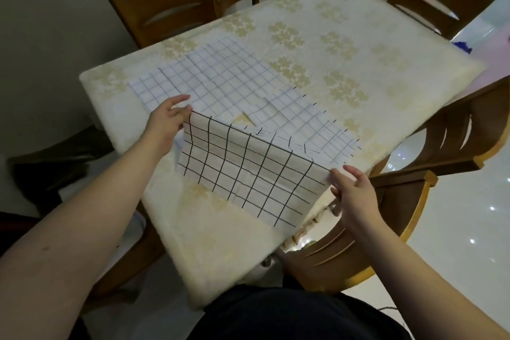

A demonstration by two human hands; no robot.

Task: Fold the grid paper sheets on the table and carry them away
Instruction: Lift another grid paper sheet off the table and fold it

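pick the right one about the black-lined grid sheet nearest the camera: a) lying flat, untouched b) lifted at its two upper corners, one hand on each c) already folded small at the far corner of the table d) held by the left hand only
b: the left hand and the right hand each pinch an upper corner of the black-lined grid sheet, raising that edge off the table.

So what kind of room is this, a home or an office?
Most likely a home dining area: a table under a floral cloth, wooden dining chairs around it, and a glossy tiled floor.

Brown wooden slatted chairs [171,15] stand round the cream floral-patterned tabletop [345,44]; a glossy white tiled floor [455,229] lies right.
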